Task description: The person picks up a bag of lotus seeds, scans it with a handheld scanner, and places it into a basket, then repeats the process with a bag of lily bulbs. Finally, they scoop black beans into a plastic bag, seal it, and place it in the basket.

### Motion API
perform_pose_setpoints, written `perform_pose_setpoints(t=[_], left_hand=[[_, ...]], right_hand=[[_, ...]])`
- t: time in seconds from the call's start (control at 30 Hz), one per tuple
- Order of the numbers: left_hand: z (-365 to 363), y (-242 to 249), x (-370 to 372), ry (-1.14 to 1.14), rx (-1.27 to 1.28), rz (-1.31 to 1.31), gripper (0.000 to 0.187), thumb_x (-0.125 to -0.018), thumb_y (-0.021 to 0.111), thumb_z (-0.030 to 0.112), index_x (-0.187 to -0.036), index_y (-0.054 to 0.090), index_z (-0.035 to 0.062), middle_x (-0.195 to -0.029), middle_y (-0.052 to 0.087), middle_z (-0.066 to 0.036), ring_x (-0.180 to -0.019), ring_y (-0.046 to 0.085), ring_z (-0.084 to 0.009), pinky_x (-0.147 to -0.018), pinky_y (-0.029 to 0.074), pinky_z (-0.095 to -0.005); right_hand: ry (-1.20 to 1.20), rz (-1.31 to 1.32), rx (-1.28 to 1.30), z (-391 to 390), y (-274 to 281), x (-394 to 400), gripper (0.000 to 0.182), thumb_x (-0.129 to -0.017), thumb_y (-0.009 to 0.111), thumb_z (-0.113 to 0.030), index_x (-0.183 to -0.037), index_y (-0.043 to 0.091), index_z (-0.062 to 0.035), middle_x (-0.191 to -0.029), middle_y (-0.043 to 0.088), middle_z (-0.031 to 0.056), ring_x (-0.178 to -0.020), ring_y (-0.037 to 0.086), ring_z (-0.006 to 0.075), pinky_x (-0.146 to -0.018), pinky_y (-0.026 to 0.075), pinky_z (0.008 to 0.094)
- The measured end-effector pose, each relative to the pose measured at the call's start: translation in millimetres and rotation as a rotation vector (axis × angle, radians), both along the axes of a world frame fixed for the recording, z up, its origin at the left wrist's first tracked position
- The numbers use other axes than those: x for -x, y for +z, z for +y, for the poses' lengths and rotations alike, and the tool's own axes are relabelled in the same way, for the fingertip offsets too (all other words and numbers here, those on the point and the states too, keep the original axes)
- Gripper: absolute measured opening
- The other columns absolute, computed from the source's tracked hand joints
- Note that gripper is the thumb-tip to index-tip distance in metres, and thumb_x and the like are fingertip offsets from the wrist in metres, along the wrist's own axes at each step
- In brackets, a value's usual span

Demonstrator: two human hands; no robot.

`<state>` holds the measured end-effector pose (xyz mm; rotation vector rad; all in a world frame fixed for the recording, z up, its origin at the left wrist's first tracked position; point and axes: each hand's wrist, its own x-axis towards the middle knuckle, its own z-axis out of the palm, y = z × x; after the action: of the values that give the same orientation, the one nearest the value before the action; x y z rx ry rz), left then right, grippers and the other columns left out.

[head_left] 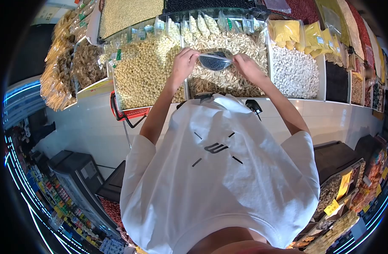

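Stretched between my two hands is a clear plastic bag (215, 63) with dark grains or beans in its lower part. My left hand (184, 65) pinches the bag's left upper corner, and my right hand (248, 68) pinches the right one. The bag hangs over a bin of pale, flat dried slices (228, 81), whose exact kind I cannot make out. To the left of that is a bin of round cream-coloured beans (143, 76). White chunky pieces (295, 72) fill the bin on the right.
Filled clear bags (202, 25) line the back of the bins, with yellow packets (287, 33) at right. A red shopping basket (132, 113) stands below the left bin. Behind me are dark display cases (336, 158) and shelves of packaged goods (54, 190).
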<state>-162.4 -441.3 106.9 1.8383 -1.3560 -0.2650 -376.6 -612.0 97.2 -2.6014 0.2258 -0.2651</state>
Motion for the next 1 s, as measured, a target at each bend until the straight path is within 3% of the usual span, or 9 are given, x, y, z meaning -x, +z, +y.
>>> perform_pose_setpoints(t=[0.1, 0.2, 0.33, 0.43, 0.5, 0.63, 0.77, 0.9, 1.0], left_hand=[[5.0, -3.6, -6.2, 0.071, -0.05, 0.088, 0.009, -0.083, 0.055, 0.008, -0.086, 0.063, 0.0035, -0.083, 0.061, -0.01, -0.078, 0.06, -0.0258, -0.07, 0.047, -0.0337], [2.4, -3.9, -8.4, 0.045, -0.068, 0.054, 0.009, -0.083, 0.056, 0.009, -0.087, 0.062, 0.005, -0.085, 0.061, -0.01, -0.077, 0.059, -0.0262, -0.07, 0.047, -0.0336], [-6.8, 3.1, -6.7, -0.024, -0.089, -0.126, 0.01, -0.082, 0.056, 0.011, -0.09, 0.062, 0.0065, -0.091, 0.059, -0.009, -0.084, 0.056, -0.0262, -0.076, 0.045, -0.0333], [-17.9, 10.9, 3.6, -0.08, -0.084, -0.273, 0.014, -0.081, 0.058, 0.014, -0.092, 0.062, 0.006, -0.095, 0.059, -0.008, -0.091, 0.055, -0.0247, -0.083, 0.042, -0.0315], [-32.1, 18.5, 20.8, -0.156, -0.031, -0.4, 0.021, -0.081, 0.06, 0.019, -0.094, 0.062, 0.0029, -0.094, 0.059, -0.007, -0.094, 0.054, -0.0238, -0.086, 0.038, -0.0291], [-61.3, 15.3, 41.6, -0.333, -0.113, -0.394, 0.015, -0.082, 0.059, 0.017, -0.087, 0.062, 0.0033, -0.086, 0.06, -0.009, -0.087, 0.056, -0.0243, -0.077, 0.045, -0.0345], [-55.2, -0.3, 19.5, -0.356, -0.067, -0.386, 0.012, -0.083, 0.058, 0.016, -0.084, 0.062, 0.0044, -0.083, 0.061, -0.009, -0.077, 0.058, -0.0251, -0.073, 0.048, -0.0348], [-28.2, 7.3, -14.6, -0.36, -0.098, -0.564, 0.009, -0.08, 0.059, 0.015, -0.084, 0.061, 0.0065, -0.084, 0.061, -0.006, -0.085, 0.059, -0.0204, -0.074, 0.049, -0.0303], [-12.0, 3.5, -29.1, -0.307, -0.117, -0.517, 0.009, -0.08, 0.06, 0.015, -0.083, 0.06, 0.0062, -0.085, 0.06, -0.006, -0.085, 0.058, -0.0215, -0.074, 0.049, -0.0306]], right_hand=[[-0.077, 0.024, 0.001, -3.6, -3.9, 13.2, 0.022, -0.078, 0.053, 0.0, -0.097, 0.042, -0.0023, -0.089, 0.056, 0.0183, -0.089, 0.055, 0.0353, -0.077, 0.045, 0.041], [-0.217, 0.077, -0.215, -5.5, 9.8, 18.6, 0.022, -0.081, 0.055, -0.005, -0.099, 0.044, -0.0016, -0.089, 0.057, 0.0166, -0.086, 0.057, 0.034, -0.074, 0.046, 0.0401], [-0.268, -0.009, -0.398, 3.4, 9.4, 1.9, 0.023, -0.083, 0.059, -0.013, -0.103, 0.051, -0.0033, -0.084, 0.059, 0.0147, -0.08, 0.058, 0.0328, -0.072, 0.047, 0.0394], [-0.237, -0.05, -0.236, 4.2, 3.2, -6.2, 0.008, -0.085, 0.055, -0.009, -0.089, 0.055, -0.0019, -0.084, 0.058, 0.0161, -0.081, 0.058, 0.0334, -0.072, 0.048, 0.0411], [-0.224, -0.094, -0.183, 5.4, 11.9, -14.8, 0.008, -0.084, 0.054, -0.008, -0.089, 0.055, -0.0018, -0.083, 0.058, 0.0158, -0.081, 0.057, 0.0331, -0.072, 0.047, 0.0412], [-0.118, -0.216, 0.031, 5.3, 22.5, -27.8, 0.007, -0.082, 0.055, -0.007, -0.086, 0.054, -0.0016, -0.081, 0.055, 0.0143, -0.081, 0.055, 0.0312, -0.073, 0.045, 0.0406], [-0.164, -0.16, 0.081, 0.8, 26.4, -21.6, 0.007, -0.081, 0.056, -0.007, -0.085, 0.055, -0.0019, -0.082, 0.055, 0.0133, -0.082, 0.054, 0.0295, -0.074, 0.044, 0.0395], [-0.207, -0.142, 0.035, 1.6, 25.6, -17.5, 0.007, -0.082, 0.055, -0.009, -0.084, 0.055, -0.0023, -0.083, 0.056, 0.0127, -0.083, 0.054, 0.0285, -0.075, 0.044, 0.0383], [-0.225, -0.132, 0.013, 3.2, 26.4, -17.4, 0.009, -0.084, 0.054, -0.01, -0.084, 0.055, -0.0019, -0.083, 0.056, 0.0129, -0.084, 0.054, 0.028, -0.077, 0.045, 0.0373]])
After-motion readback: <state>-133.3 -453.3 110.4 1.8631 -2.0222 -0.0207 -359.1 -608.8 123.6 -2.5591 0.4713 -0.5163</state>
